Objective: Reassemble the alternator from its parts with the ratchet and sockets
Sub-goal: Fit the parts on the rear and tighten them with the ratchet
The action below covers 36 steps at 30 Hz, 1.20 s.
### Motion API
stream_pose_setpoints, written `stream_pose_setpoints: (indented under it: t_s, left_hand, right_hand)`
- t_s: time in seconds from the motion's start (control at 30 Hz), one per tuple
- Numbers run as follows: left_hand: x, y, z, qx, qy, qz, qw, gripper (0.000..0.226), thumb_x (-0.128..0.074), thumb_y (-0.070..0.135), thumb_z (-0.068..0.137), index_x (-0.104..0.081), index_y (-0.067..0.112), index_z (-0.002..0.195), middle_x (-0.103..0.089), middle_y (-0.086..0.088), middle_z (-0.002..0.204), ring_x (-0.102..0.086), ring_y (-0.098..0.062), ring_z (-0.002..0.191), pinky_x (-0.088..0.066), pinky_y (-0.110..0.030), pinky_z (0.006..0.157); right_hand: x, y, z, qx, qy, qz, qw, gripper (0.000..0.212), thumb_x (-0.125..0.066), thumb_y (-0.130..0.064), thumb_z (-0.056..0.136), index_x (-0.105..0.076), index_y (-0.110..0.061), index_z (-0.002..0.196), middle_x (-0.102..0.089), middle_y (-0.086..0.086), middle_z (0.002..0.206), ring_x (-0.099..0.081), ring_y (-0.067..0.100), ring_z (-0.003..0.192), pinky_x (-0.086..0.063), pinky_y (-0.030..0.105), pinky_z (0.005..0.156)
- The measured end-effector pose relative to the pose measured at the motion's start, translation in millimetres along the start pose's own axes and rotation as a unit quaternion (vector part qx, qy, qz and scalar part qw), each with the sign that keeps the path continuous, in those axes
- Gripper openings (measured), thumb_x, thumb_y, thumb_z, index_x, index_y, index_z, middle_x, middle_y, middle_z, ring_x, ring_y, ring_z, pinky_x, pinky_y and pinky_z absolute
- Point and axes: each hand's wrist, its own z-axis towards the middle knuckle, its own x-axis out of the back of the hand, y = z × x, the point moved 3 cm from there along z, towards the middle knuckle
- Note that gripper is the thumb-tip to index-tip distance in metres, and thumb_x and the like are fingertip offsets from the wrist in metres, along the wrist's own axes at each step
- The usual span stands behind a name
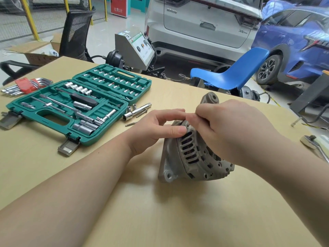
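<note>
We see the alternator [192,150] at centre frame on the table [160,211], the open socket case [78,104] at left, loose sockets [132,111] between them.

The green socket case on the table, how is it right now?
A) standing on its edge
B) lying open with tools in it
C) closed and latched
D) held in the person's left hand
B: the green socket case lies flat and open on the table, sockets and bits showing in both halves, while both hands are at the alternator.
</note>
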Motion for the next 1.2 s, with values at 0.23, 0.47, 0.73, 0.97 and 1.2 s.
stream_pose_setpoints:
  t_s: [0.23,0.47,0.73,0.97,1.2]
  left_hand:
    - [-10.3,15.8,-4.9,-0.136,0.116,0.047,0.983,0.030,-0.088,0.035,0.083,-0.081,0.030,0.111,-0.075,0.005,0.134,-0.063,-0.021,0.137,-0.041,-0.059,0.118]
    - [-19.2,26.4,-9.9,-0.177,0.152,0.045,0.971,0.026,-0.089,0.030,0.082,-0.080,0.025,0.106,-0.072,0.002,0.133,-0.062,-0.027,0.135,-0.048,-0.061,0.114]
    - [-26.7,42.3,-12.7,-0.248,0.202,0.106,0.941,0.017,-0.082,0.017,0.094,-0.081,0.016,0.111,-0.077,-0.004,0.117,-0.070,-0.033,0.118,-0.056,-0.056,0.104]
    - [-31.4,45.6,-13.7,-0.260,0.192,0.191,0.927,0.010,-0.069,0.015,0.102,-0.073,0.017,0.111,-0.070,0.010,0.108,-0.065,-0.026,0.111,-0.053,-0.053,0.099]
    - [-27.4,52.2,-19.1,-0.323,0.228,0.249,0.884,0.011,-0.079,0.017,0.097,-0.079,0.009,0.105,-0.074,0.002,0.101,-0.065,-0.023,0.104,-0.053,-0.035,0.094]
  right_hand:
    - [12.3,30.1,-3.3,-0.128,-0.048,0.308,0.941,0.010,-0.060,-0.031,0.089,-0.054,-0.037,0.095,-0.060,-0.009,0.079,-0.056,-0.005,0.059,-0.042,0.024,0.049]
    - [11.9,29.0,-17.6,-0.030,0.021,0.289,0.957,0.040,-0.078,-0.034,0.088,-0.065,-0.052,0.122,-0.067,-0.023,0.103,-0.067,0.002,0.089,-0.054,0.028,0.077]
    - [6.6,26.3,-27.8,-0.047,0.100,0.417,0.902,0.042,-0.085,-0.036,0.075,-0.070,-0.036,0.114,-0.076,-0.013,0.098,-0.076,0.012,0.089,-0.063,0.037,0.078]
    - [6.0,22.4,-29.5,-0.041,0.120,0.417,0.900,0.047,-0.080,-0.038,0.080,-0.072,-0.032,0.125,-0.077,-0.013,0.100,-0.076,0.014,0.089,-0.062,0.039,0.082]
    - [8.7,20.0,-32.3,-0.052,0.123,0.420,0.897,0.042,-0.081,-0.034,0.085,-0.073,-0.032,0.127,-0.077,-0.016,0.094,-0.077,0.010,0.081,-0.064,0.029,0.072]
